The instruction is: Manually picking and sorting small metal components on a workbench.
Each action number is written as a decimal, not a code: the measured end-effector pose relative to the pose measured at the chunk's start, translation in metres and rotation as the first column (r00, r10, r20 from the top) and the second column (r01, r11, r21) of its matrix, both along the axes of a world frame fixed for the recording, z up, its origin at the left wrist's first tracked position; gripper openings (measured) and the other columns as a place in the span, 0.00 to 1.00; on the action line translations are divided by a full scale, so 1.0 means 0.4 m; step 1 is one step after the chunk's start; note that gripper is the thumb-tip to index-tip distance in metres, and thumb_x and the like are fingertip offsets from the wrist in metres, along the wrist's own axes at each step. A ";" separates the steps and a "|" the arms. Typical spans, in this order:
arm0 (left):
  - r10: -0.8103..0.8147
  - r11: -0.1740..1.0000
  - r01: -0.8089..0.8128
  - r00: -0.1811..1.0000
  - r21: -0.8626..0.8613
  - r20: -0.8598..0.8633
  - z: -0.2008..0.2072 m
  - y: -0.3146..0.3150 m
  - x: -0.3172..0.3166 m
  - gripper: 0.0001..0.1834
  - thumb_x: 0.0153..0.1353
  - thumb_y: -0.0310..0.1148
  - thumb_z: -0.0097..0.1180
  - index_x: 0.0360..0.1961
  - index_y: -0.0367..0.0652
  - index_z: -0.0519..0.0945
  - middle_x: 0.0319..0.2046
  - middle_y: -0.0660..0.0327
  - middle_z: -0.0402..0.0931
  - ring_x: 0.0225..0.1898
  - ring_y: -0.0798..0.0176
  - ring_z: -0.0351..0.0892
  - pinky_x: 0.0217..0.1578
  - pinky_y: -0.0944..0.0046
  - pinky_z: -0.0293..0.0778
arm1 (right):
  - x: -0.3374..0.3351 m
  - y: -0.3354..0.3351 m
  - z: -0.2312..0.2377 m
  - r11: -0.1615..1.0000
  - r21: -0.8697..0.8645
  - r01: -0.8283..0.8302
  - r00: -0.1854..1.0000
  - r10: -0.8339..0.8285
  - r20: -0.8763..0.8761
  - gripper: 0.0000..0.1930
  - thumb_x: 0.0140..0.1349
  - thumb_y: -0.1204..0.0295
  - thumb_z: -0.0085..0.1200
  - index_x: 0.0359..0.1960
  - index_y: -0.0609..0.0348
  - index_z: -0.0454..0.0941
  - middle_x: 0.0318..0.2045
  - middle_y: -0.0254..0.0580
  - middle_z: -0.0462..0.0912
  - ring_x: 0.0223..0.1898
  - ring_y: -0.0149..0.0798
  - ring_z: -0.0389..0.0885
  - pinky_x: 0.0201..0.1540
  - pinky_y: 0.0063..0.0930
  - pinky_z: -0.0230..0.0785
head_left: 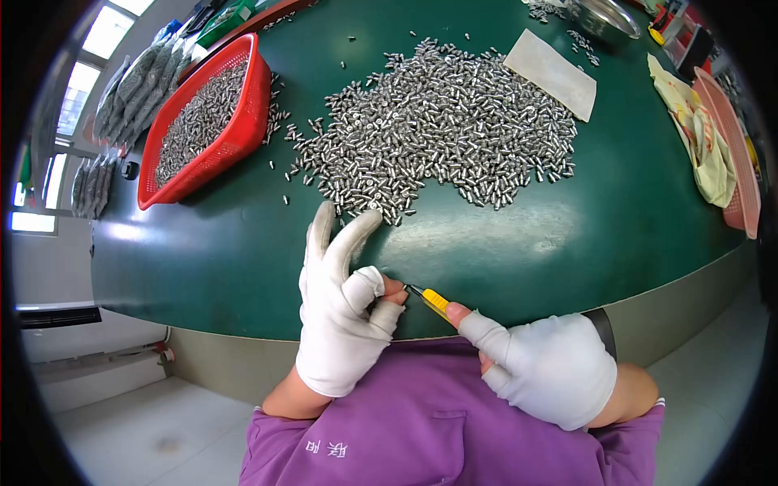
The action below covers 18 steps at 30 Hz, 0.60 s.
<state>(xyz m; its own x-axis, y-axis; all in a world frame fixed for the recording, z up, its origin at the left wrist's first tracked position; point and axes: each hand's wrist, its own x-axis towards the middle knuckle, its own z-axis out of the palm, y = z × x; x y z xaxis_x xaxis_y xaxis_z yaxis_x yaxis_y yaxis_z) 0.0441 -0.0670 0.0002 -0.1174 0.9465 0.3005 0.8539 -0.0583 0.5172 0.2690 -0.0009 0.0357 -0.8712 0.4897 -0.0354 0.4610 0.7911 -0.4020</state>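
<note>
Dark green counter, glossy, strewn with small metal parts; red basket at left, windows beyond. Near edge: right hand grip closed on yellow knife; left hand pinching at its blade tip.

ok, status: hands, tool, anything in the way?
Left hand pinching something too small to tell at its fingertips. Right hand holds yellow knife, tip toward left fingers. Metal parts pile just beyond, apart from both.

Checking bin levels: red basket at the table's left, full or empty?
Nearly full. The red basket holds small metal parts heaped close to its rim.
</note>
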 end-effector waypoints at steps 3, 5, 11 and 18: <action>-0.026 1.000 0.026 1.000 -0.005 -0.012 0.000 0.000 -0.001 0.15 0.43 0.18 0.64 0.25 0.43 0.70 0.62 0.48 0.69 0.69 0.29 0.56 0.52 0.52 0.76 | 0.005 -0.006 0.001 0.999 0.045 0.013 0.999 -0.014 0.029 0.28 0.53 0.71 0.56 0.60 0.49 0.75 0.11 0.33 0.73 0.11 0.38 0.73 0.16 0.32 0.66; -0.028 0.999 0.027 0.998 -0.019 -0.058 -0.001 -0.006 -0.001 0.13 0.43 0.18 0.64 0.25 0.44 0.72 0.62 0.48 0.69 0.69 0.29 0.56 0.53 0.52 0.75 | 0.013 -0.001 -0.010 0.999 0.046 0.019 0.998 -0.021 0.057 0.29 0.52 0.72 0.56 0.60 0.50 0.75 0.13 0.33 0.76 0.13 0.38 0.75 0.17 0.32 0.68; -0.101 0.986 0.040 0.911 0.159 0.401 -0.015 -0.025 -0.023 0.12 0.53 0.16 0.60 0.35 0.42 0.73 0.47 0.52 0.79 0.52 0.49 0.76 0.51 0.56 0.72 | 0.117 0.134 -0.026 0.721 0.228 0.654 0.737 -0.540 -0.407 0.33 0.54 0.85 0.48 0.64 0.48 0.72 0.25 0.42 0.75 0.27 0.46 0.77 0.33 0.38 0.71; 0.058 0.985 0.092 0.620 -0.146 0.783 0.066 0.047 -0.047 0.08 0.63 0.20 0.53 0.42 0.37 0.72 0.36 0.60 0.75 0.38 0.69 0.75 0.41 0.70 0.72 | 0.211 0.306 -0.090 0.491 0.572 0.657 0.663 -0.738 -0.128 0.25 0.59 0.75 0.55 0.61 0.42 0.75 0.39 0.43 0.77 0.38 0.47 0.79 0.42 0.41 0.74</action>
<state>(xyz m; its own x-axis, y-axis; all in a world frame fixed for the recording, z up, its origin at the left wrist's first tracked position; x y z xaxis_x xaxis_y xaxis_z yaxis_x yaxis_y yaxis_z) 0.0253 -0.0482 0.0266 -0.2195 0.9744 -0.0480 0.1209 0.0760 0.9898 0.3533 0.1217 -0.0003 -0.2429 0.8996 0.3630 0.9697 0.2347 0.0672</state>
